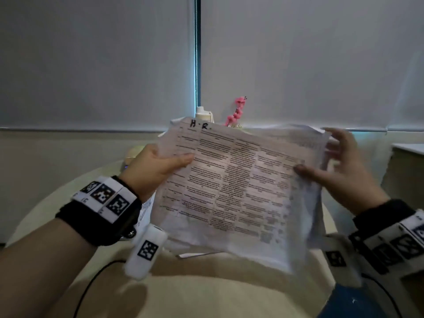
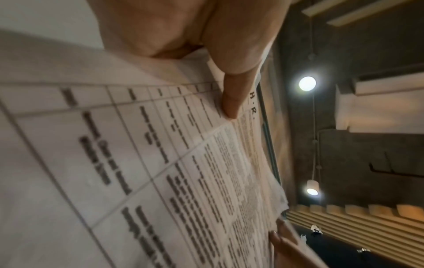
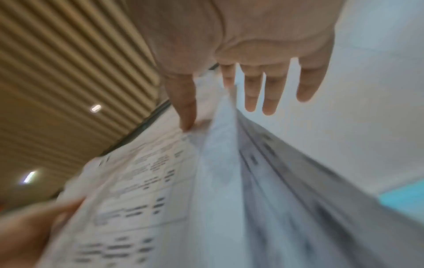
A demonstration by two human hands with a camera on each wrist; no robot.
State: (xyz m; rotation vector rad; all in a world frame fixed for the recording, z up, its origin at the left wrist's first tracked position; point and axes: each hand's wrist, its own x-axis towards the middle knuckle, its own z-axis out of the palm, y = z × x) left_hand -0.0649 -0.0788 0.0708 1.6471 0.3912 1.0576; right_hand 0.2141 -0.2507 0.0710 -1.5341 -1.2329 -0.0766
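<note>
A stack of printed sheets (image 1: 236,180) with table text and a handwritten "H.R." at the top is held up over the table, tilted toward me. My left hand (image 1: 160,165) grips its left edge, thumb (image 2: 231,101) lying on the front page (image 2: 137,163), the other fingers hidden behind. My right hand (image 1: 321,173) pinches the right edge. Its thumb (image 3: 185,108) presses the front sheet (image 3: 149,181), one finger goes behind it, and the other fingers stick out straight past the fanned back sheets.
A round cream table (image 1: 206,290) lies below, with another printed sheet (image 1: 146,210) and black cables (image 1: 96,278). Behind the stack stand a white bottle (image 1: 203,112) and a pink flower sprig (image 1: 237,110). Grey blinds (image 1: 91,65) fill the background; a white cabinet (image 1: 406,161) is at right.
</note>
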